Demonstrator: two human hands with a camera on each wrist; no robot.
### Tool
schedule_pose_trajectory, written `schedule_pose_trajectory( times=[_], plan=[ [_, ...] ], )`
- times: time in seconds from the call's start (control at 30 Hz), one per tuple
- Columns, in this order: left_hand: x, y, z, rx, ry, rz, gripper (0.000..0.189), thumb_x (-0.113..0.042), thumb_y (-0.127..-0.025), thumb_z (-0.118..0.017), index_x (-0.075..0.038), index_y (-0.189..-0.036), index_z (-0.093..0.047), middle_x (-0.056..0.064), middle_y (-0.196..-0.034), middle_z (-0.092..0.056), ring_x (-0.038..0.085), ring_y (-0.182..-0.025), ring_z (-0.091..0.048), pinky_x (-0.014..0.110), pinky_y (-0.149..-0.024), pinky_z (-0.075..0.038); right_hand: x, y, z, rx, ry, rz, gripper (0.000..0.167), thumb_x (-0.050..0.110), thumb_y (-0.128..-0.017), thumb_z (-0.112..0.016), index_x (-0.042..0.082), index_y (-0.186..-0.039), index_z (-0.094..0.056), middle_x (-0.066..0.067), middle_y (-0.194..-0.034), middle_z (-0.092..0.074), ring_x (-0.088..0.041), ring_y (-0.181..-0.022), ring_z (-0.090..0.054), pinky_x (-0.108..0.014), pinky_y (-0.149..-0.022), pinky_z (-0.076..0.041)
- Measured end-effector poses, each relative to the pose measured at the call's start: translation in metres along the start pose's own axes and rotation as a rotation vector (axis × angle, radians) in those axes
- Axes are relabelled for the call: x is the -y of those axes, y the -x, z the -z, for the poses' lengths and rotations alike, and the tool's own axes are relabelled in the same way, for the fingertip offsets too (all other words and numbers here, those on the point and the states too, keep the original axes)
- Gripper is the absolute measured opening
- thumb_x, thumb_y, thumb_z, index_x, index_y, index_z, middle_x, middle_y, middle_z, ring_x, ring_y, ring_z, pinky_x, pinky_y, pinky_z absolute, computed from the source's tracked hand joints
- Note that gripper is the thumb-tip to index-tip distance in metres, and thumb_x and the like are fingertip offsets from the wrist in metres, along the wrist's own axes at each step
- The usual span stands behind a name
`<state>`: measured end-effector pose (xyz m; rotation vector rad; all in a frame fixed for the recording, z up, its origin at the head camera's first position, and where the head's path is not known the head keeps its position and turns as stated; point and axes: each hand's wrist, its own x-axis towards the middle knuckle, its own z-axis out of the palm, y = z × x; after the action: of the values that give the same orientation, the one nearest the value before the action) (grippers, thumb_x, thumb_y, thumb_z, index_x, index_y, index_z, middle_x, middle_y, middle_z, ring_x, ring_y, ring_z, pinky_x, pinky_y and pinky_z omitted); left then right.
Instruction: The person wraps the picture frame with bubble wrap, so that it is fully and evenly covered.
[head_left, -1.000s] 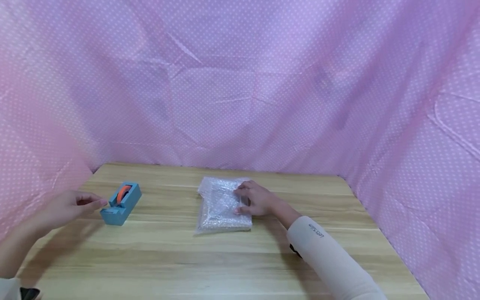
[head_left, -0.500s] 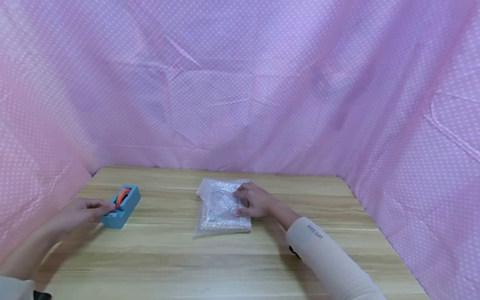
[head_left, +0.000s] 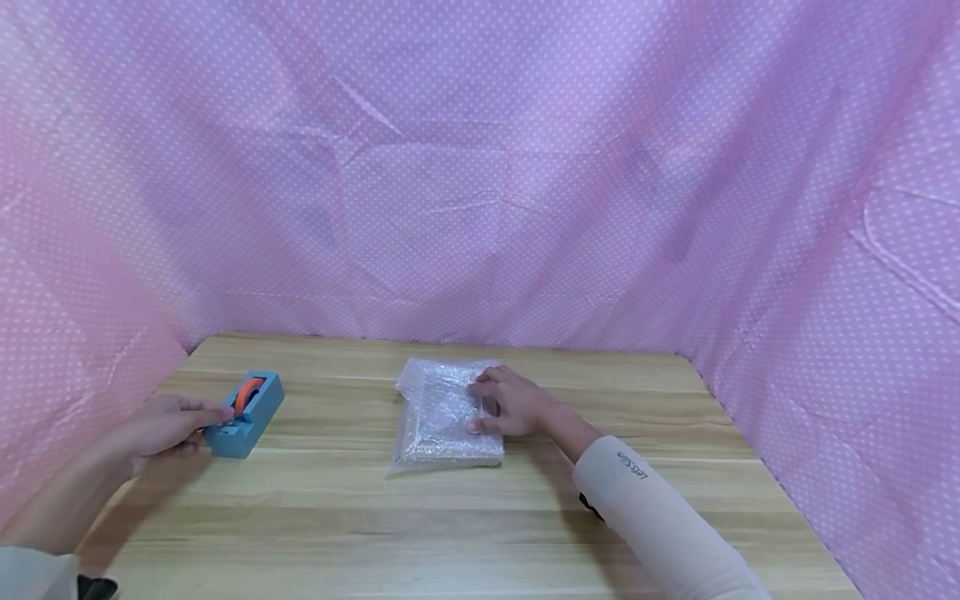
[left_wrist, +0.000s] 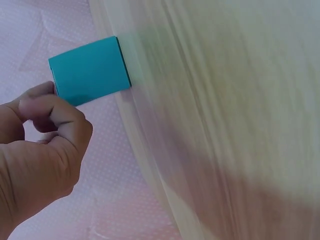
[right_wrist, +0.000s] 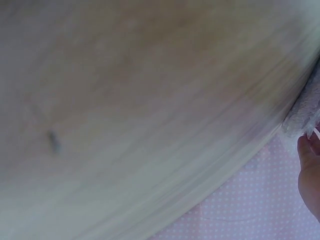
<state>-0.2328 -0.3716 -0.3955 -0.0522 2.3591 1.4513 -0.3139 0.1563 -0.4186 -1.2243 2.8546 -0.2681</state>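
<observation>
On the left of the table, in the head view, stands a blue tape dispenser [head_left: 262,414] with an orange-cored roll of tape [head_left: 245,393]. My left hand [head_left: 167,427] reaches it from the left, thumb and forefinger pinching at the tape's end by the front of the roll. The left wrist view shows those curled fingers beside the dispenser's plain side [left_wrist: 90,70]. Mid-table lies a flat bubble-wrapped package [head_left: 442,421], its contents hidden by the wrap. My right hand [head_left: 516,406] rests on its right side with spread, slightly bent fingers.
The light wooden table [head_left: 450,533] carries both things. Pink dotted cloth [head_left: 480,208] hangs behind it and along both sides.
My left hand has moved right from beside the dispenser until its fingertips meet the tape. The right hand and the package have stayed in place.
</observation>
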Motion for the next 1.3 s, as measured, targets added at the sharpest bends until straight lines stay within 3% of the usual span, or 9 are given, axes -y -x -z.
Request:
schedule_pose_trajectory(
  times=[0.2, 0.37, 0.9, 1.13, 1.3],
  plan=[
    [-0.003, 0.000, -0.002, 0.010, 0.216, 0.077, 0.016, -0.016, -0.101, -0.061, -0.005, -0.091, -0.067, -0.004, -0.073, -0.060, 0.002, -0.066, -0.061, 0.021, -0.067, -0.059, -0.001, 0.000, -0.001, -0.013, 0.000, 0.007, 0.073, 0.061, -0.094, -0.062, 0.012, -0.148, -0.055, -0.010, -0.145, -0.054, -0.028, -0.134, -0.047, -0.047, -0.113, -0.041],
    [-0.004, 0.000, -0.003, 0.022, 0.351, 0.083, 0.019, -0.012, -0.102, -0.059, -0.006, -0.089, -0.071, 0.002, -0.078, -0.064, 0.006, -0.069, -0.066, 0.023, -0.072, -0.060, -0.002, 0.000, 0.001, -0.011, -0.008, 0.006, 0.074, 0.061, -0.094, -0.063, 0.011, -0.148, -0.054, -0.012, -0.145, -0.053, -0.029, -0.135, -0.046, -0.047, -0.114, -0.040],
    [-0.001, 0.002, -0.006, 0.015, 0.416, 0.088, 0.015, -0.009, -0.100, -0.063, -0.003, -0.089, -0.072, 0.001, -0.079, -0.065, 0.007, -0.072, -0.067, 0.024, -0.076, -0.061, -0.001, -0.001, -0.001, -0.006, -0.014, 0.009, 0.075, 0.061, -0.094, -0.062, 0.010, -0.148, -0.054, -0.012, -0.145, -0.053, -0.028, -0.135, -0.046, -0.047, -0.115, -0.039],
    [0.003, 0.005, -0.006, 0.000, 0.522, 0.076, 0.021, -0.002, -0.098, -0.058, -0.005, -0.083, -0.072, 0.001, -0.077, -0.064, 0.009, -0.073, -0.069, 0.025, -0.078, -0.061, -0.001, -0.002, -0.001, -0.020, -0.010, 0.011, 0.075, 0.061, -0.094, -0.063, 0.010, -0.148, -0.054, -0.012, -0.144, -0.054, -0.029, -0.134, -0.047, -0.046, -0.114, -0.040],
    [0.006, 0.009, -0.007, 0.026, 0.638, 0.056, 0.027, 0.003, -0.097, -0.052, -0.004, -0.081, -0.072, 0.002, -0.077, -0.065, 0.011, -0.077, -0.070, 0.028, -0.082, -0.060, -0.001, -0.003, -0.002, -0.012, -0.013, 0.008, 0.075, 0.061, -0.093, -0.063, 0.011, -0.148, -0.054, -0.012, -0.144, -0.054, -0.028, -0.134, -0.047, -0.046, -0.114, -0.040]
  ],
)
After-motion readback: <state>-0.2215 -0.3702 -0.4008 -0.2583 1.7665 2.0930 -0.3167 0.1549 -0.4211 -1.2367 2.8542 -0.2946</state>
